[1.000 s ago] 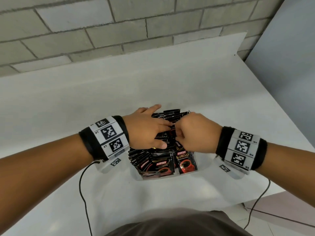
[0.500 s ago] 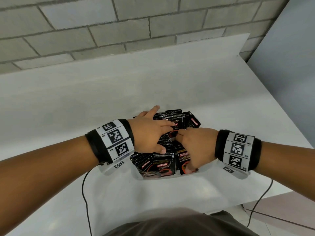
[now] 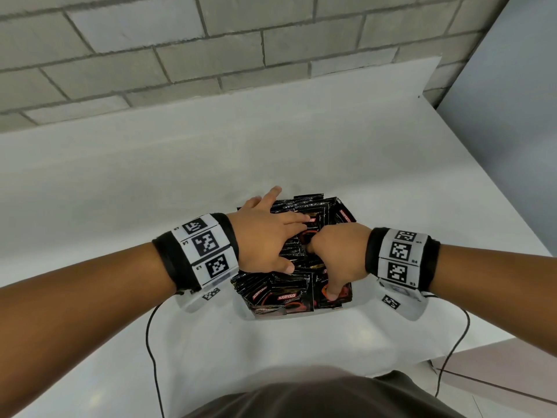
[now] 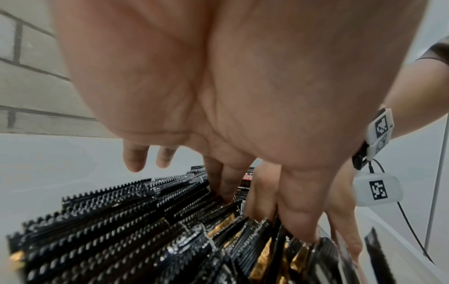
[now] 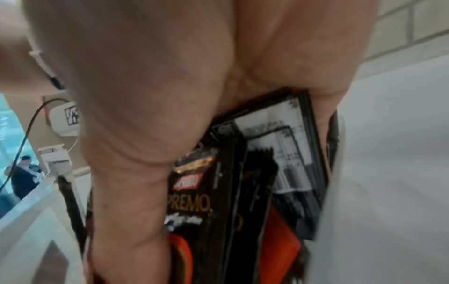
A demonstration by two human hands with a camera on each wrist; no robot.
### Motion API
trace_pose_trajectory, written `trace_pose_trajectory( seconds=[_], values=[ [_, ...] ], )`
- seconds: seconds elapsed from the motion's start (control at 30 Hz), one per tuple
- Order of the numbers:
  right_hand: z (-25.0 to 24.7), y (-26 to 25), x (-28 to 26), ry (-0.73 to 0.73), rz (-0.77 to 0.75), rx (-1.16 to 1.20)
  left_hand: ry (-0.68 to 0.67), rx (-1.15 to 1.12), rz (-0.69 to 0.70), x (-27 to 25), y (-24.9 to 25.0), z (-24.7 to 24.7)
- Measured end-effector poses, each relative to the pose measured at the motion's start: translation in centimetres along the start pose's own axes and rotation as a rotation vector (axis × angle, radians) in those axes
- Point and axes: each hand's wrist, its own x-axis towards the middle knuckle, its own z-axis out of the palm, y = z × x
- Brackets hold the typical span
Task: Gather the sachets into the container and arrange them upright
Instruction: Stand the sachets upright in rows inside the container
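A clear plastic container (image 3: 301, 315) on the white table holds several black Kopiko sachets (image 3: 280, 297), most standing on edge. My left hand (image 3: 265, 236) lies flat over the left rows with straight fingers. In the left wrist view its fingertips (image 4: 226, 188) press on the sachets' serrated tops (image 4: 121, 221). My right hand (image 3: 337, 254) reaches into the container's right side and grips a bundle of sachets (image 5: 194, 201) between thumb (image 5: 128, 192) and curled fingers. The thumb tip rests on the front right sachet.
The white table (image 3: 271, 146) runs back to a grey block wall (image 3: 211, 55). Its right edge (image 3: 497, 224) and near right corner lie close to my right arm. Thin black cables (image 3: 150, 342) hang from both wristbands.
My right hand has dropped lower into the container's near right side with its bundle, and its thumb now reaches the front sachet. The left hand has stayed pressed on the rows.
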Motion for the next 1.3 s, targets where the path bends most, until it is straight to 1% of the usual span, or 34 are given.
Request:
trace_pose_trajectory(
  seconds=[0.2, 0.27, 0.37, 0.57, 0.67, 0.9, 1.03, 1.1, 1.17, 1.23, 1.3],
  values=[
    [0.4, 0.1, -0.5, 0.015, -0.021, 0.144, 0.004, -0.030, -0.011, 0.1, 0.2, 0.4],
    [0.3, 0.1, -0.7, 0.017, -0.001, 0.159, 0.003, -0.034, -0.012, 0.1, 0.4, 0.6],
    [0.0, 0.2, -1.0, 0.033, 0.054, 0.137, 0.024, -0.046, -0.008, 0.0, 0.7, 0.9],
    [-0.7, 0.3, -2.4, 0.144, 0.108, 0.021, 0.045, -0.050, -0.011, -0.1, 0.8, 1.0],
    [-1.3, 1.0, -3.6, 0.180, 0.142, 0.105, 0.057, -0.063, -0.010, 0.0, 0.7, 0.9],
    [-3.2, 3.6, -6.8, 0.329, 0.199, 0.359, 0.107, -0.109, 0.034, 0.0, 0.5, 0.6],
    [-3.6, 5.2, -7.8, 0.416, 0.205, 0.443, 0.138, -0.114, 0.067, -0.3, 0.5, 0.1],
    [-4.0, 5.8, -8.4, 0.460, 0.192, 0.507, 0.176, -0.164, 0.093, -1.0, 0.3, -0.4],
    [-4.6, 5.8, -9.0, 0.495, 0.150, 0.604, 0.221, -0.261, 0.114, -2.3, -0.3, -1.4],
    [-5.2, 5.3, -9.2, 0.561, 0.056, 0.714, 0.239, -0.364, 0.094, -3.9, -1.3, -2.9],
    [-5.6, 4.3, -8.9, 0.665, -0.074, 0.825, 0.251, -0.528, 0.067, -5.3, -2.0, -4.0]
  ],
)
